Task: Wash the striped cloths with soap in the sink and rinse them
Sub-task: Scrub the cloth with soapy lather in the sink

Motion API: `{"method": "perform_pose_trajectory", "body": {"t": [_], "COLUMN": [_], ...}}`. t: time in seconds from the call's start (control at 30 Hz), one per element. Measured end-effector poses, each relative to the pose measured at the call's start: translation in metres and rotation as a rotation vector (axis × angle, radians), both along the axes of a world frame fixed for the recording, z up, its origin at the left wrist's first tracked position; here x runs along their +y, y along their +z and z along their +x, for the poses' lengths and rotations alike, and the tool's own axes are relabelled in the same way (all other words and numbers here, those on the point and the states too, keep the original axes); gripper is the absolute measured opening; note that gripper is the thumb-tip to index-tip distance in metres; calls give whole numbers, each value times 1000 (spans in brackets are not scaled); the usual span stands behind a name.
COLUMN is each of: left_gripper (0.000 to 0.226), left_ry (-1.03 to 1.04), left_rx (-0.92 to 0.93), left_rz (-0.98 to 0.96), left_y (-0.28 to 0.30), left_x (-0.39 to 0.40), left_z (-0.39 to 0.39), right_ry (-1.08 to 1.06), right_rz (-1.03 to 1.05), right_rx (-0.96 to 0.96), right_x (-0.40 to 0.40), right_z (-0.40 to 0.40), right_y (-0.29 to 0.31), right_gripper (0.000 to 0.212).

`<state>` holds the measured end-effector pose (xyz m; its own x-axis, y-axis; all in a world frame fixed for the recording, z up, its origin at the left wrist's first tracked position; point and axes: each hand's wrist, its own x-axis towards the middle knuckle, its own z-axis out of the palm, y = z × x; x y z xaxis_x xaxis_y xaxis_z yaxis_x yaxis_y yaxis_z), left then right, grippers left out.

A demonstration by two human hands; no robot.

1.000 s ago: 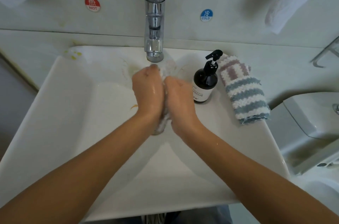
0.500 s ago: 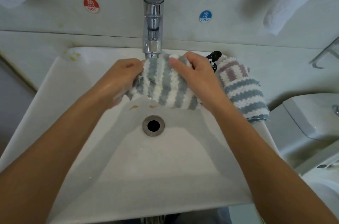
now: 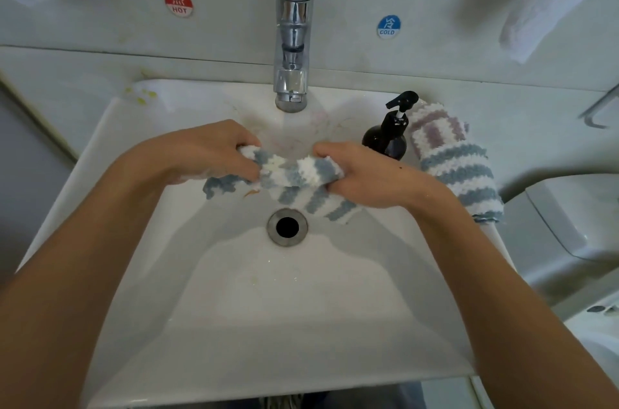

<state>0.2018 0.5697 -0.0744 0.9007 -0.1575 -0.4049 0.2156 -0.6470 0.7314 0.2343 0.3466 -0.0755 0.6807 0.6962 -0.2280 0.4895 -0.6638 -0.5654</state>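
Fingers (image 3: 246, 170) of the left hand (image 3: 204, 150) are curling tight round one end of the fluffy blue-and-white striped cloth (image 3: 294, 177); fingers of the right hand (image 3: 365, 177) are clamping the other end, so both hands are gripping it bunched between them

Position: cloth is hanging over the white ceramic sink basin (image 3: 234, 308), below the chrome tap spout (image 3: 290, 87) and just above the round steel drain (image 3: 287, 227), one loose corner trailing down toward the drain

Handling, as judged: soft, limp, thick-piled; likely soaked and therefore heavier than it looks, sagging wherever it is not being held; possibly slick if soap is on it. Not fragile. Best taken by a full fistful at each end, as now, which is allowing rubbing or wringing; a fingertip pinch would probably be slipping

Water: a faint stream seems to be falling from the spout, though this is hard to confirm

Adjacent items: dark pump soap bottle (image 3: 388, 137) standing on the basin rim at the right; second striped cloth, folded, mauve and blue bands (image 3: 452, 160), lying just beside the bottle, apparently dry and waiting its turn
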Motion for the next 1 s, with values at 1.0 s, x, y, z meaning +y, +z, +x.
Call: {"method": "perform_pose_trajectory", "body": {"t": [1.0], "left_gripper": [19], "left_ry": [127], "left_rx": [-183], "left_rz": [-187], "left_y": [4], "left_x": [-13], "left_z": [-3], "right_ry": [-548], "right_rz": [418], "right_rx": [245], "right_x": [10], "right_z": [3], "right_y": [-7], "right_gripper": [12]}}
